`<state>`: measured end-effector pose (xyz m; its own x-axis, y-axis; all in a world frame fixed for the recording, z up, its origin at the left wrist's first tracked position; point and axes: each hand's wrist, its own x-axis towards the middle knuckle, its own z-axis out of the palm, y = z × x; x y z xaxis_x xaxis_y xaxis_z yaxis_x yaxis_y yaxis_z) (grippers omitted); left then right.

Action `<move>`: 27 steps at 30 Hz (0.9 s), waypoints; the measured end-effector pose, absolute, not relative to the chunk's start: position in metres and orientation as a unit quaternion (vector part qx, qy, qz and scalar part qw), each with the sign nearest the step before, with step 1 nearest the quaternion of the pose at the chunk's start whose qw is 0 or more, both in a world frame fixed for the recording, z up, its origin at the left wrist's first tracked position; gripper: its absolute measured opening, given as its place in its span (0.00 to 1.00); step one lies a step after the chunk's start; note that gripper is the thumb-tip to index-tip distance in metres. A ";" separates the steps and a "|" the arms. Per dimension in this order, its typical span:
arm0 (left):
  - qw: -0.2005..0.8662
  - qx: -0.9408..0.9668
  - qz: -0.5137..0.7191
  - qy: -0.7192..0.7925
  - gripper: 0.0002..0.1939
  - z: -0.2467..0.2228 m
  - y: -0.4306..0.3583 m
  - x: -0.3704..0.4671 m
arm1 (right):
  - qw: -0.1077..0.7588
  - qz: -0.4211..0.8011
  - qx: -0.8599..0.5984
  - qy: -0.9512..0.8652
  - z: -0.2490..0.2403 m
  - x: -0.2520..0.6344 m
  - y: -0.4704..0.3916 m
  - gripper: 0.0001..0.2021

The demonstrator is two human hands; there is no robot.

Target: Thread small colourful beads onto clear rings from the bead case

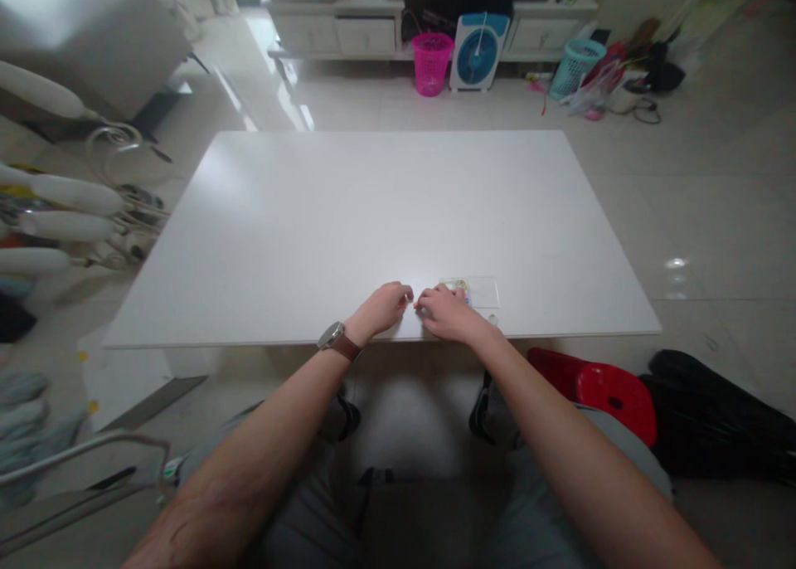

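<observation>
My left hand [386,305], with a watch [336,339] on its wrist, rests near the front edge of the white table [348,212]. Its fingers are curled together, and whatever they may hold is too small to make out. Just to its right, my right hand [443,310] is bent over the tabletop with its fingertips pinched, close to the left fingertips but apart from them. A small colourful card [461,285] lies partly under the right hand. Beside it is a clear flat piece [483,291]. A small round transparent item [493,320] sits near the right wrist.
Below the table's front edge at the right is a red stool [615,395], next to a black bag [709,411]. Beyond the table stand a pink basket [431,63], a blue fan [478,53] and a teal basket [576,67]. A metal rack [75,196] is at the left.
</observation>
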<state>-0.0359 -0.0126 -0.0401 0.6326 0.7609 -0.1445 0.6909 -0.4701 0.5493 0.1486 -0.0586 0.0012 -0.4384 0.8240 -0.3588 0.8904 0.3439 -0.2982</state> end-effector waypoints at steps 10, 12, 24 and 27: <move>0.297 0.857 0.070 0.415 0.14 -0.045 -0.012 -0.037 | 0.074 -0.220 0.516 0.825 -0.002 0.147 -0.059 0.20; 0.296 0.858 0.068 0.413 0.14 -0.044 -0.012 -0.036 | 0.074 -0.218 0.518 0.824 -0.002 0.146 -0.059 0.20; 0.284 0.857 0.067 0.426 0.15 -0.039 -0.011 -0.037 | 0.067 -0.210 0.517 0.827 -0.006 0.144 -0.061 0.19; 0.286 0.857 0.068 0.424 0.14 -0.040 -0.011 -0.036 | 0.067 -0.221 0.511 0.828 -0.005 0.144 -0.061 0.20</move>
